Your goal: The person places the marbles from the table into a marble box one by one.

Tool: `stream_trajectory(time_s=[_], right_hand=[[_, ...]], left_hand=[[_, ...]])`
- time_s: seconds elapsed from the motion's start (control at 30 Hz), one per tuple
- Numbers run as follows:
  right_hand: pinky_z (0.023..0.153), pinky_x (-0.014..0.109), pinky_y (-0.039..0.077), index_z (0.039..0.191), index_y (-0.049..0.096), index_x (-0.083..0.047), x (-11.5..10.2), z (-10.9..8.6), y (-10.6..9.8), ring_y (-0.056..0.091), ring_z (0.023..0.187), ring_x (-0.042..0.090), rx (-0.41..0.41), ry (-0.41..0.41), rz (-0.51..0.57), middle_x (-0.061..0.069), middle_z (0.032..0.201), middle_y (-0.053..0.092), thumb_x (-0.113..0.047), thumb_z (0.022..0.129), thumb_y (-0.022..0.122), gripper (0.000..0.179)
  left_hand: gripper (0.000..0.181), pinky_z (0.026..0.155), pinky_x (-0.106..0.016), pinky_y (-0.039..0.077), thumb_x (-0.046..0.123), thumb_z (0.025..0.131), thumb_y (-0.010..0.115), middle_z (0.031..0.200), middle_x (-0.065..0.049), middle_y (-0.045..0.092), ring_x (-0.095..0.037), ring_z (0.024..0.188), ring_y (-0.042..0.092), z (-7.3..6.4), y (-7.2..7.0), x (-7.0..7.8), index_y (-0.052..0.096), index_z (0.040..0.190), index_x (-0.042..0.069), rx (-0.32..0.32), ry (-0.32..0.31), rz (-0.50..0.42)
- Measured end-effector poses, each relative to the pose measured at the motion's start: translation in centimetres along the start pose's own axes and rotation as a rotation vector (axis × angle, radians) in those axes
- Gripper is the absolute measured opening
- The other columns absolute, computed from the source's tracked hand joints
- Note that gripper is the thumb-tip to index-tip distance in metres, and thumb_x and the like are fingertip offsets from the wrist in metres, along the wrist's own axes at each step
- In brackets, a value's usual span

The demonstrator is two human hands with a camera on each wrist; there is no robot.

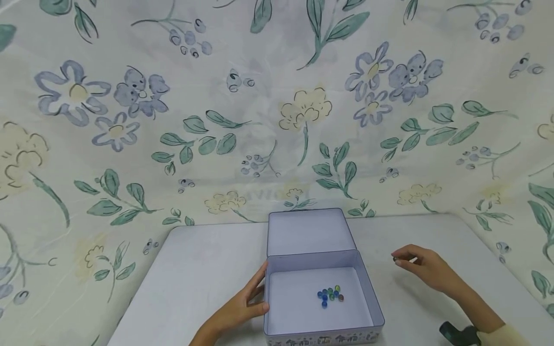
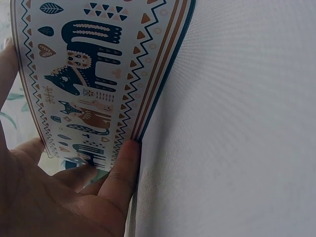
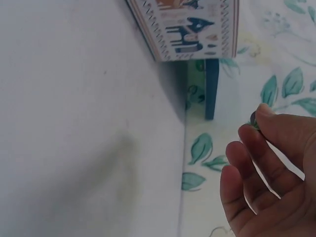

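Observation:
On the white table stands a tin box with a hinged lid folded back. Several small glass marbles, blue, green and brownish, lie together on its floor. My left hand rests against the box's left side, thumb at the rim. The left wrist view shows its fingertips touching the patterned outer wall. To the right of the box, above the table, my right hand pinches a small dark marble between thumb and index finger. The other right fingers are loosely bent.
The white table extends on both sides of the box. Behind it hangs a floral cloth backdrop that also comes down at the sides. A black strap or device sits by the right wrist, next to a pale sleeve.

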State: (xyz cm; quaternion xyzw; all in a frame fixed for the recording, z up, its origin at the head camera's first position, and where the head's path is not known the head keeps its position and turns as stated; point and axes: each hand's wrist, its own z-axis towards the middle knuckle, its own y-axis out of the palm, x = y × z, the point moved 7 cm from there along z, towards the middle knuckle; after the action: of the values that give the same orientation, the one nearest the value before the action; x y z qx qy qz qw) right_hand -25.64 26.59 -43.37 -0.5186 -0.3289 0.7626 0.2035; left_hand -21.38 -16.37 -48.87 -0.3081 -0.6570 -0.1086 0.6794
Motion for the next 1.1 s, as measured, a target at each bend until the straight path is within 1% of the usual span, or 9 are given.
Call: stream_trajectory(time_s=[0.17,0.33,0.47,0.6,0.77,0.97,1.1], right_hand=[[0.071,0.02,0.054,0.109,0.071,-0.014,-2.2,0.7,0.1,0.06,0.09,-0.005,-0.027,-0.059,-0.03,-0.005,0.102,0.073,-0.017,0.094,0.07,0.015],[0.072,0.02,0.054,0.108,0.07,-0.02,-5.0,1.4,0.2,0.061,0.09,-0.003,-0.039,-0.155,-0.023,-0.008,0.1,0.072,-0.015,0.094,0.069,0.015],[0.072,0.02,0.055,0.109,0.071,-0.021,-7.3,2.2,0.6,0.062,0.089,-0.002,-0.059,-0.241,0.012,-0.009,0.1,0.071,-0.013,0.094,0.069,0.017],[0.072,0.02,0.055,0.11,0.071,-0.017,-9.3,3.0,1.2,0.062,0.09,0.0,-0.099,-0.314,0.034,-0.007,0.099,0.07,-0.013,0.094,0.069,0.017],[0.072,0.02,0.054,0.111,0.071,-0.013,-11.2,4.2,2.2,0.061,0.089,0.002,-0.156,-0.364,0.062,-0.004,0.098,0.07,-0.014,0.095,0.068,0.016],[0.071,0.02,0.055,0.109,0.072,-0.008,-13.3,5.6,3.9,0.06,0.087,0.002,-0.227,-0.416,0.089,-0.005,0.097,0.07,-0.015,0.095,0.069,0.016],[0.071,0.02,0.056,0.109,0.072,-0.011,-14.8,6.7,4.9,0.06,0.086,0.001,-0.281,-0.434,0.111,-0.005,0.099,0.07,-0.016,0.095,0.068,0.015]], left_hand=[[0.09,0.108,-0.073,0.034,0.035,0.098,0.061,0.167,-0.024,-0.002,-0.067,0.141,0.016,0.1,0.1,0.0,-0.002,0.162,0.026,-0.006,0.02,0.008],[0.09,0.108,-0.072,0.035,0.034,0.099,0.061,0.167,-0.024,-0.001,-0.067,0.141,0.017,0.0,0.2,-0.1,-0.001,0.162,0.028,-0.006,0.015,0.009],[0.089,0.109,-0.071,0.035,0.035,0.098,0.062,0.167,-0.022,-0.001,-0.066,0.142,0.016,0.0,0.2,-0.2,0.0,0.162,0.031,0.003,-0.001,-0.002],[0.089,0.109,-0.07,0.035,0.035,0.098,0.062,0.168,-0.021,-0.001,-0.066,0.142,0.016,0.1,0.1,-0.1,0.0,0.162,0.031,0.009,-0.006,-0.009],[0.089,0.109,-0.071,0.035,0.035,0.098,0.062,0.168,-0.021,-0.001,-0.066,0.142,0.016,0.3,-0.3,0.0,0.0,0.162,0.032,0.0,-0.017,-0.011],[0.088,0.108,-0.072,0.035,0.034,0.098,0.062,0.168,-0.021,-0.001,-0.066,0.142,0.017,0.6,-0.6,0.0,0.0,0.161,0.034,-0.015,-0.01,-0.007],[0.088,0.108,-0.072,0.035,0.035,0.098,0.061,0.168,-0.021,-0.003,-0.067,0.142,0.015,0.8,-1.0,0.3,0.0,0.161,0.034,-0.022,-0.015,-0.014]])
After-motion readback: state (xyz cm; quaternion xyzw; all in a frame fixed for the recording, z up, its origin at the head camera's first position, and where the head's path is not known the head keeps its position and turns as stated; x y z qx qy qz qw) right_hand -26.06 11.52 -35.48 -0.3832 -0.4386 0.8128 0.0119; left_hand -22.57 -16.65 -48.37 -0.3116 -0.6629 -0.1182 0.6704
